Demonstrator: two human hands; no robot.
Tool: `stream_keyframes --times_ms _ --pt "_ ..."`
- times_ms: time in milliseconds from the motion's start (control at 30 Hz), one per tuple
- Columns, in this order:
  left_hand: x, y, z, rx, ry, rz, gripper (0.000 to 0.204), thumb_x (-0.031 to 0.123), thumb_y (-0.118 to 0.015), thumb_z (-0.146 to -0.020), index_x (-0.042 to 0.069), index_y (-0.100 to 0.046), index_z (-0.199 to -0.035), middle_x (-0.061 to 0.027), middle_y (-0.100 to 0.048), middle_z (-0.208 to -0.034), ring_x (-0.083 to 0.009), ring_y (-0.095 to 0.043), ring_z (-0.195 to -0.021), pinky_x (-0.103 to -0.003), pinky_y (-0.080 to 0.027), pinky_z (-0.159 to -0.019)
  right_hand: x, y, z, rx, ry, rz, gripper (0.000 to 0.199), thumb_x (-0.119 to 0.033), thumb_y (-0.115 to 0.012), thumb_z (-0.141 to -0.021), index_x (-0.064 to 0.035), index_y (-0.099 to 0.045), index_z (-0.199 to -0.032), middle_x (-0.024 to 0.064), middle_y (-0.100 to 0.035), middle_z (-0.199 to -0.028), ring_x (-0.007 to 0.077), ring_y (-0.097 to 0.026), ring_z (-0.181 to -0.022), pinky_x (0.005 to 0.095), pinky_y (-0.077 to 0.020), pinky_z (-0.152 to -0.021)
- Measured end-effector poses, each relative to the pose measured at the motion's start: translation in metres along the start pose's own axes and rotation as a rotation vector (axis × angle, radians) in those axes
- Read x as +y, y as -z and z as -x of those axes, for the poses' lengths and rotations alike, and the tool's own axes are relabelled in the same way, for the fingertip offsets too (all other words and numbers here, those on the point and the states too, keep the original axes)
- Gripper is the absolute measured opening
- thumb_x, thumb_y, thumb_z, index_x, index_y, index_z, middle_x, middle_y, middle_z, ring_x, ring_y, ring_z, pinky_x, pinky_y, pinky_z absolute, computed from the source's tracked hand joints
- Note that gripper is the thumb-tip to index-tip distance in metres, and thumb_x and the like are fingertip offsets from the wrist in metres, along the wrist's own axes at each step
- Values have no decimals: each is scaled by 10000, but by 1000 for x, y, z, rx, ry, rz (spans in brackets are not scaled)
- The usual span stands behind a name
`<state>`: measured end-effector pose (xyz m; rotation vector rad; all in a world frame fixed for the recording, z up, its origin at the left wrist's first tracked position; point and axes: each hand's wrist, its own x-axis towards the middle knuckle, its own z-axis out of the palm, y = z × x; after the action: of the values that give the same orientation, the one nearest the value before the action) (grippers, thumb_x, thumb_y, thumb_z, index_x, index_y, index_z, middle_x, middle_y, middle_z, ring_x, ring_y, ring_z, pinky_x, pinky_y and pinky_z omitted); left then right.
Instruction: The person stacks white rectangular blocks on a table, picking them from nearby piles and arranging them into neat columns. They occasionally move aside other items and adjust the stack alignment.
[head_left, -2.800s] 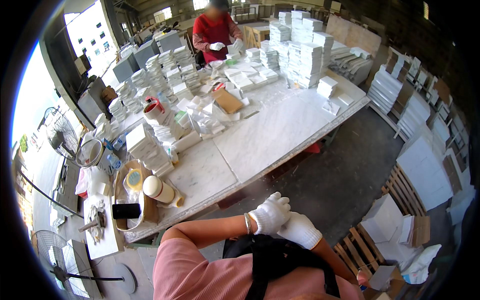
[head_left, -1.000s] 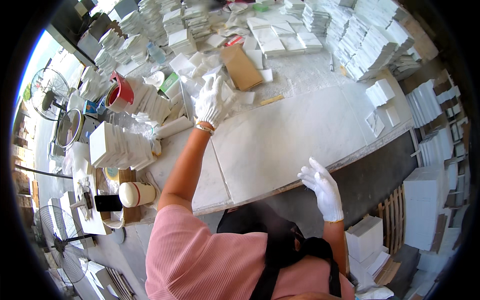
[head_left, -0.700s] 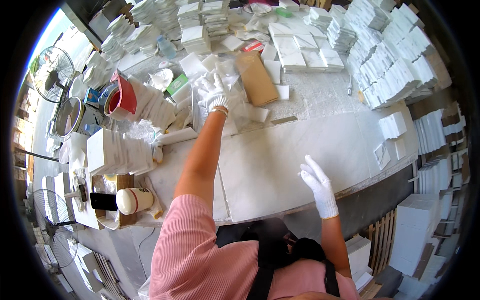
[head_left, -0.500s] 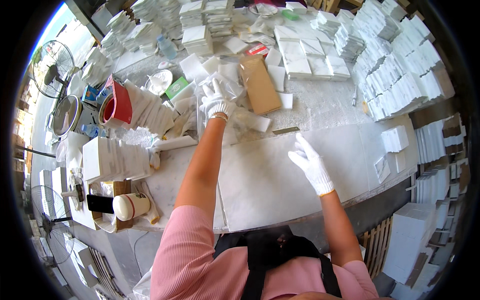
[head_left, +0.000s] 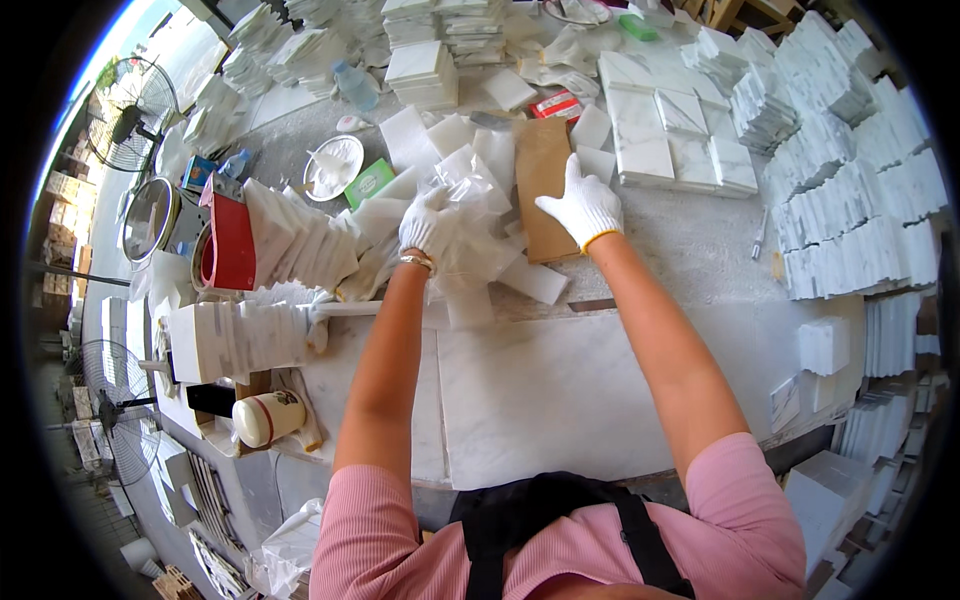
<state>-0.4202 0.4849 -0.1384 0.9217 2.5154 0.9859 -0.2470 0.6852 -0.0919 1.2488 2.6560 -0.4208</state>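
Both my hands wear white gloves. My left hand (head_left: pixel 428 222) is closed on a crumpled clear plastic bag (head_left: pixel 478 225) that lies over loose white marble tiles (head_left: pixel 530 278). My right hand (head_left: pixel 583 205) rests spread, fingers apart, on a flat brown cardboard sheet (head_left: pixel 543 180) next to the bag. Both arms reach out over a large white marble slab (head_left: pixel 560 390) at the near edge of the worktable.
Stacks of white marble tiles (head_left: pixel 850 220) fill the right and far side. A red container (head_left: pixel 232 245), a tile stack (head_left: pixel 235 340), a roll of tape (head_left: pixel 265 418), a white plate (head_left: pixel 333 165) and a green box (head_left: pixel 368 182) sit left. Fans (head_left: pixel 130 100) stand at the left.
The view has dropped closer over the table. My right hand rose from the table's near edge to the brown cardboard. My left hand stayed on the plastic bag.
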Motion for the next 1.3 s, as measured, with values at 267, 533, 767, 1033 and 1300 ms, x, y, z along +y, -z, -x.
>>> stream_keyframes --times_ms 267,533,767,1033,1300 --pt "0 44 6 97 -50 517 438 216 -669 -912 17 -614 -1297 -63 -712 -1101 -115 -644 -913 -275 -524 -777 12 -29 -40 98 -56 -381 1132 -540 -824 -660 3 -288 -1497 245 -652 -1169 377 -678 -1003 484 -557 -830" --pt "23 95 57 352 -125 741 335 92 -690 -894 -25 -629 -1202 -71 -676 -1045 -126 -636 -855 -263 -538 -739 11 -28 -42 -114 -13 -1097 754 -344 -858 -642 117 -590 -1175 245 -675 -1124 294 -700 -935 373 -564 -802" --pt "18 127 131 525 45 905 390 11 -733 -834 -31 -602 -1199 -69 -649 -1031 -149 -631 -856 -275 -547 -743 11 27 14 -90 -89 -1583 479 -189 -825 -762 72 -622 -1107 154 -685 -1028 203 -679 -867 322 -554 -761" --pt "-1 137 212 490 163 965 401 -15 -702 -824 -1 -604 -1212 -38 -640 -1070 -127 -595 -921 -255 -500 -775 46 47 123 159 -91 -1569 407 -166 -761 -854 30 -635 -1189 91 -686 -1088 189 -673 -962 316 -540 -855" --pt "25 76 236 -10 174 1055 332 16 -693 -836 -2 -618 -1159 -31 -651 -1021 -101 -600 -900 -240 -503 -750 129 24 286 289 -322 -1618 362 -116 -728 -881 15 -633 -1205 74 -682 -1094 167 -662 -975 310 -529 -868"
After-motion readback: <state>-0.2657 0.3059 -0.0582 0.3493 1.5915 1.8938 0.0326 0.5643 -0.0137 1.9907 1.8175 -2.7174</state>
